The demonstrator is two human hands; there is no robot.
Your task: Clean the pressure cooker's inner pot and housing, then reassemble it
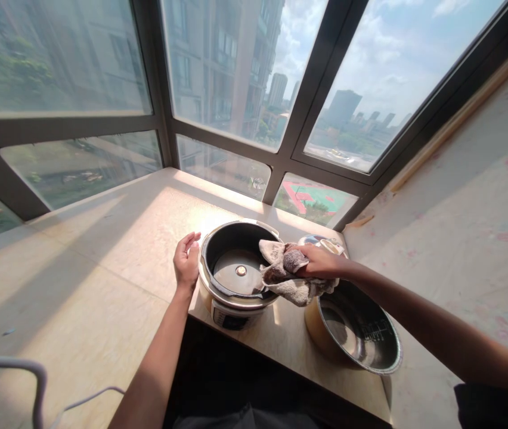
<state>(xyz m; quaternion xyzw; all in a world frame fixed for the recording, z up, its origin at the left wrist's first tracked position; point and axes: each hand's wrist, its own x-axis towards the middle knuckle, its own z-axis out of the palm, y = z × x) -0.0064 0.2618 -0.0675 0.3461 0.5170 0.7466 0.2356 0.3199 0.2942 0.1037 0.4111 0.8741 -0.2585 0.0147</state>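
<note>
A rice cooker body [218, 292] stands on the windowsill counter, its dark cavity open with the round heating plate [239, 271] showing inside. My left hand [186, 260] rests against the cooker's left rim, fingers curled loosely. My right hand [321, 261] is closed on a crumpled grey-white cloth [287, 275] that hangs over the cooker's right rim. Just right of the cooker lies the metal inner pot [356, 330], tilted toward me.
The beige counter [102, 256] runs along large windows [236, 77] at the back and left. A wall [473, 208] rises on the right. A white cable [34, 381] loops at the lower left. A dark gap opens below the counter edge [281, 357].
</note>
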